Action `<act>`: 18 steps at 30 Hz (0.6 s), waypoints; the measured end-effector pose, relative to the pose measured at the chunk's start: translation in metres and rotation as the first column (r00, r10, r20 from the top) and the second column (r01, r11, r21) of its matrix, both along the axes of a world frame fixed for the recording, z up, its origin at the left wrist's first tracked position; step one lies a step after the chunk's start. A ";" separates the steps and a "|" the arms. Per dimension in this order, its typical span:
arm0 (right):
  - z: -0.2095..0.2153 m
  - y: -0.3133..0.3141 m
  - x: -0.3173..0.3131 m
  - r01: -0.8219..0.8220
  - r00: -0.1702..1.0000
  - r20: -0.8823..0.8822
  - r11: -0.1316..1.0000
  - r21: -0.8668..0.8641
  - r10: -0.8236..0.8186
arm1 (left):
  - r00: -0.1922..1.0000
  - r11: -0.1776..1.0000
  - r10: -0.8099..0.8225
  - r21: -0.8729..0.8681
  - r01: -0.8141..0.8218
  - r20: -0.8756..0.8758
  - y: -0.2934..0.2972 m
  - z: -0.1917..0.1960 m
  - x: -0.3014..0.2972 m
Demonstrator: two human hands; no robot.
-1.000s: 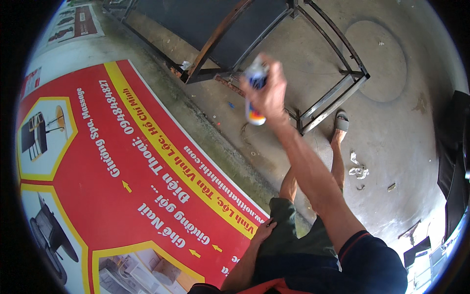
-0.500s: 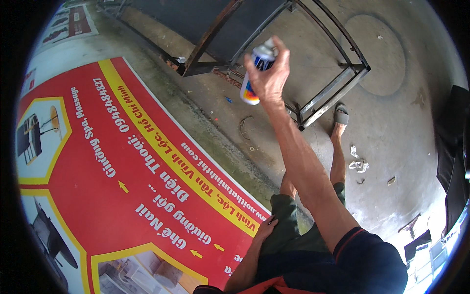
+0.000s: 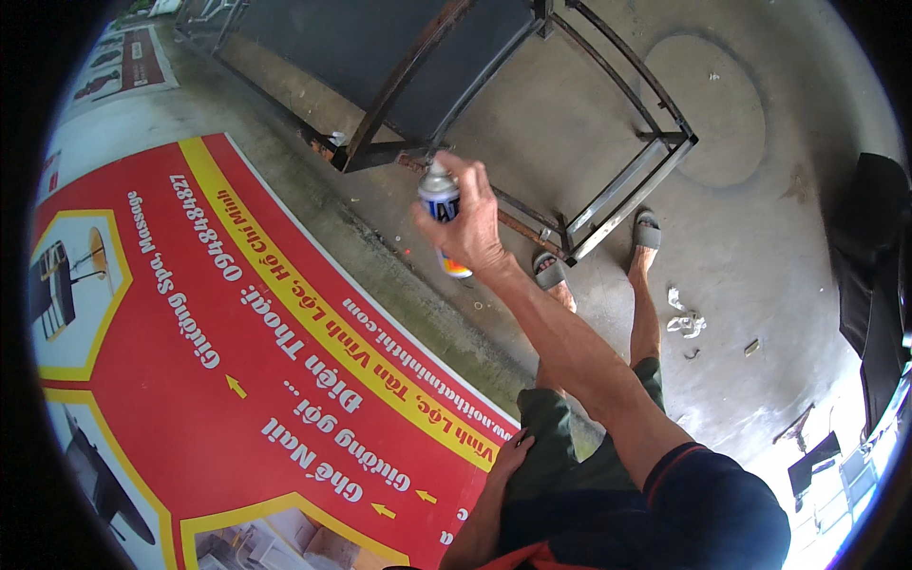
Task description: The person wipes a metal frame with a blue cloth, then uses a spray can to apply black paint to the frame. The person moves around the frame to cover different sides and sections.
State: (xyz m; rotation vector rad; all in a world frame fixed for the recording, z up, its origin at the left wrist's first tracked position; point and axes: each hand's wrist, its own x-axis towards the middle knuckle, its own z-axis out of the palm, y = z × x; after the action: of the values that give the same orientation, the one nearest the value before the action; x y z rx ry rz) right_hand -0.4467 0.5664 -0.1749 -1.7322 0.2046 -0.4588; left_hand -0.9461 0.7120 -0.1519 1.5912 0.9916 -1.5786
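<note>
My right hand (image 3: 472, 223) is wrapped round a spray can (image 3: 441, 201) with a white, blue and orange body. The can is held roughly upright, its top by a fingertip. It is in front of the near side of a dark metal frame (image 3: 616, 217). Rust and bare metal show along some of the frame's bars, and a dark panel (image 3: 370, 57) lies within its far part. My left hand (image 3: 511, 454) rests against the thigh of my green shorts, holding nothing I can see. Its fingers are partly out of sight but look loosely extended.
A large red and yellow printed sign board (image 3: 199, 285) fills the left side. My sandalled feet stand by the frame's near corner. Crumpled white scraps (image 3: 686, 325) and a small block (image 3: 752, 348) lie on the concrete floor. Black sheeting (image 3: 869, 275) hangs at the right.
My right hand has moved left and nearer to me with the spray can. The view has shifted slightly, and my left foot now shows beside the frame. My left hand remains at my thigh.
</note>
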 end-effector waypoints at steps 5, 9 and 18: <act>-0.013 -0.075 0.076 0.262 0.965 -0.019 0.965 -0.027 -0.263 | 0.999 1.000 0.026 0.003 -0.025 -0.037 -0.002 0.002 -0.001; 0.001 -0.125 0.107 0.433 0.901 0.017 0.900 -0.042 -0.433 | 0.998 0.998 0.055 -0.027 -0.055 0.010 -0.003 0.001 -0.003; -0.003 -0.068 0.063 0.161 0.987 0.013 0.976 -0.145 -0.161 | 0.998 0.998 0.061 -0.023 -0.060 0.023 -0.007 0.000 -0.005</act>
State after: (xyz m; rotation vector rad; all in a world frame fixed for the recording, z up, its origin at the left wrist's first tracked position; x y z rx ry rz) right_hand -0.3834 0.4985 -0.1777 -1.8659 0.3195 -0.6060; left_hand -0.9511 0.7051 -0.1516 1.5470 0.9964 -1.5211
